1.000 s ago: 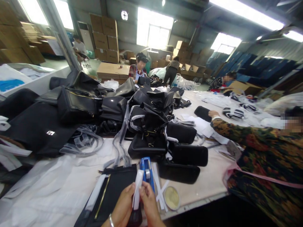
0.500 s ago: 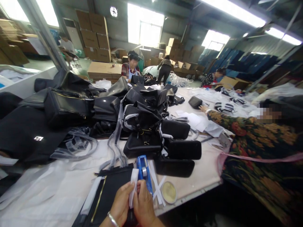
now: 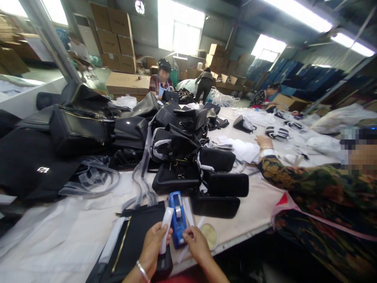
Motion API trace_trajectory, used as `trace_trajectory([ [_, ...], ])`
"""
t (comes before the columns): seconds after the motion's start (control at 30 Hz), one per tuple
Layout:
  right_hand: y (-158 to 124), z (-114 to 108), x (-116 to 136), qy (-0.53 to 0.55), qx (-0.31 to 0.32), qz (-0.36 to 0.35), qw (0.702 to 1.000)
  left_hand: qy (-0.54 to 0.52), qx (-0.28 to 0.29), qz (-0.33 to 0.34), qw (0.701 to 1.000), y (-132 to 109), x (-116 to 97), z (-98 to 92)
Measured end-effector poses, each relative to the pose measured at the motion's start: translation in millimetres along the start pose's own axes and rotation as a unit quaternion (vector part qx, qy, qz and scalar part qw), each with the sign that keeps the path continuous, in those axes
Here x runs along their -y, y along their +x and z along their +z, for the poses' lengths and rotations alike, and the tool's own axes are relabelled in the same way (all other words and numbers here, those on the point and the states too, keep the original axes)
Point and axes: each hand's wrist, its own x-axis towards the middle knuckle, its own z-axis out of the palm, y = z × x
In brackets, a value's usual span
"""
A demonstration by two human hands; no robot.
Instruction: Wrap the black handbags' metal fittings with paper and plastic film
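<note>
My left hand [image 3: 153, 245] is closed around a white wrapping strip [image 3: 166, 228], which stands up between thumb and fingers. Whether a strap lies inside it is hidden. Beneath that hand is a flat black bag [image 3: 140, 220] with a gold zipper [image 3: 122, 243]. A second white wrap [image 3: 113, 237] lies along the bag's left side. Just right of the strip stands a blue tape dispenser [image 3: 178, 222] with a roll of tape. At its near right edge, my right hand [image 3: 198, 243] has thumb and fingers pinched together; anything between them is too small to make out.
Black bags [image 3: 176, 177] are heaped across the table. White paper strips [image 3: 188, 210] and a round yellowish tin [image 3: 209, 236] lie right of the dispenser. White sheets [image 3: 59, 236] cover the left. A co-worker's arm [image 3: 282, 169] reaches in from the right.
My right hand has left the white strip and moved right to the tape dispenser's near end. My left hand keeps hold of the strip. The co-worker's hand has come away from a black bag.
</note>
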Motion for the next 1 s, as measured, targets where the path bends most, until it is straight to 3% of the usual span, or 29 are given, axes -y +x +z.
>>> trace_trajectory([
  [0.27, -23.2, -1.9, 10.5, 0.05, -0.036, -0.009, 0.998, 0.003, -0.012, 0.004, 1.0, 1.1, 1.3, -1.0],
  [0.4, -29.4, 11.2, -5.4, 0.193, 0.016, 0.106, 0.975, 0.002, -0.001, -0.001, 1.0, 1.8, 0.9, -1.0],
  [0.5, -28.6, 21.0, -21.7, 0.223, 0.041, 0.167, 0.96, -0.002, 0.006, 0.001, 1.0, 0.5, -0.7, -0.5],
  [0.6, -26.9, 17.7, -27.3, 0.195, 0.041, 0.156, 0.968, -0.001, 0.014, 0.004, 1.0, -0.3, -1.6, -0.7],
  [0.8, -19.6, -5.4, -17.0, 0.079, 0.027, 0.046, 0.995, 0.005, 0.029, 0.01, 1.0, 1.8, 1.0, -2.4],
  [1.0, -15.9, 8.3, -31.9, 0.257, 0.114, 0.161, 0.946, -0.002, 0.035, 0.014, 0.999, 3.8, 5.1, -5.0],
])
